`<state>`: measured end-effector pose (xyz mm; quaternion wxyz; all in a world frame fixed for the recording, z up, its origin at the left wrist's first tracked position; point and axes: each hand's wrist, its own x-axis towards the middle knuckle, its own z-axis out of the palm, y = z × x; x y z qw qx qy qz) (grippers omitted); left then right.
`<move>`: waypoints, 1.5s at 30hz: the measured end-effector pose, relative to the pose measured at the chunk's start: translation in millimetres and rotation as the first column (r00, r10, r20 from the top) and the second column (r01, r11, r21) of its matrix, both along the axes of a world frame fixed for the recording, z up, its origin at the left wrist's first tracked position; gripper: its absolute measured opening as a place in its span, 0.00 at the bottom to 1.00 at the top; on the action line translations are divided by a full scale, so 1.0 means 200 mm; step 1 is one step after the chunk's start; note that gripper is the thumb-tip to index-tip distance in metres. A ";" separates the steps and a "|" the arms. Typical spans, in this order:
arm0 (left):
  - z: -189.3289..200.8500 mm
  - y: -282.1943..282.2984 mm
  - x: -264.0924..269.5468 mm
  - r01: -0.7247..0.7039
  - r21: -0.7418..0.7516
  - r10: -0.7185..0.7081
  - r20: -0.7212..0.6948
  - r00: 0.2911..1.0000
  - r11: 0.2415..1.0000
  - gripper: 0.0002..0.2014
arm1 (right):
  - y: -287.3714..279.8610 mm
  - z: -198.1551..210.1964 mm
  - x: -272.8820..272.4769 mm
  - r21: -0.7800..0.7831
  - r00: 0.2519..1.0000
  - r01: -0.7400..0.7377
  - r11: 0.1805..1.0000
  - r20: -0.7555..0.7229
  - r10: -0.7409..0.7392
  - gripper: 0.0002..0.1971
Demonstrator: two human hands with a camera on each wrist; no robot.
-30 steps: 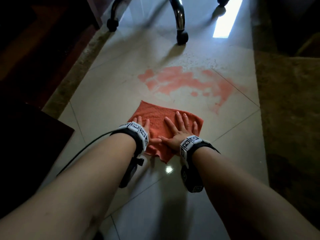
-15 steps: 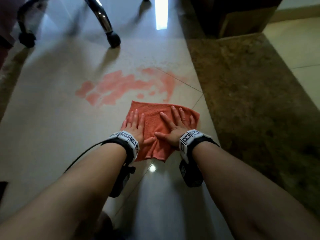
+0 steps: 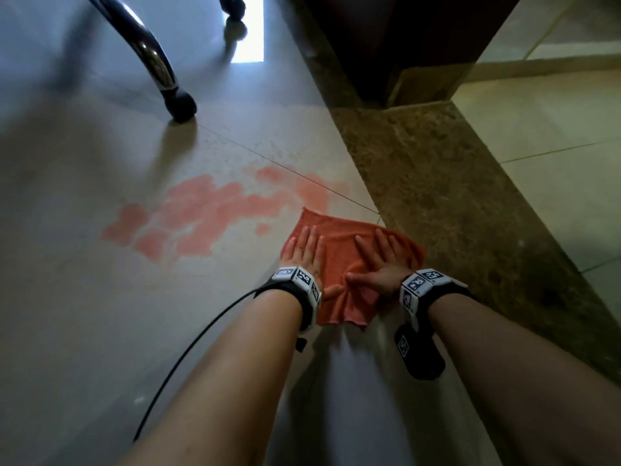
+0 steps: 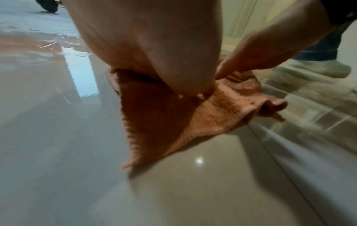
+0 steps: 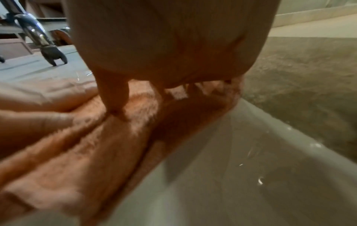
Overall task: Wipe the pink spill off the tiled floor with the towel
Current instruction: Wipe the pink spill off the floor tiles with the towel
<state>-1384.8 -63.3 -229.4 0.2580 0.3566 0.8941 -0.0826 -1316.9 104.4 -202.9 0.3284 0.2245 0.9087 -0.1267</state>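
Both palms flat, fingers spread: left hand and right hand pressing the towel. Sitting at the right edge of the pink spill.

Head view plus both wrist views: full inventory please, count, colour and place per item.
orange terry towel: 1, orange, flat on the floor at the spill's right end, under both hands
pink spill: 1 patchy puddle, pink, on the tiles left of the towel and beyond it
glossy beige tiled floor: 1, beige, beneath everything
chrome chair leg with black caster: 1, chrome and black, beyond the spill, upper left; a second black caster at the top edge
brown speckled stone strip: 1, brown, right of the towel
dark wooden furniture base: 1, dark brown, top centre
black cable: 1, black, trailing from the left wrist
marker wristbands: 2, black and white, one per wrist
left hand: flat on the towel
right hand: flat on the towel
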 end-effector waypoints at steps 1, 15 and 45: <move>0.01 -0.02 0.00 0.013 0.004 -0.013 0.002 1.000 1.000 0.53 | -0.01 0.04 -0.01 -0.016 1.000 0.012 1.000 0.027 -0.011 0.43; -0.03 -0.15 -0.11 -0.037 0.077 0.036 0.013 0.999 0.996 0.58 | -0.24 -0.01 -0.19 -0.060 0.969 0.245 0.968 0.055 -0.242 0.40; -0.12 0.14 -1.00 -0.435 0.166 0.452 -0.078 0.889 0.885 0.55 | 0.12 -0.20 -1.49 -0.004 0.937 -0.219 0.976 -0.278 0.210 0.39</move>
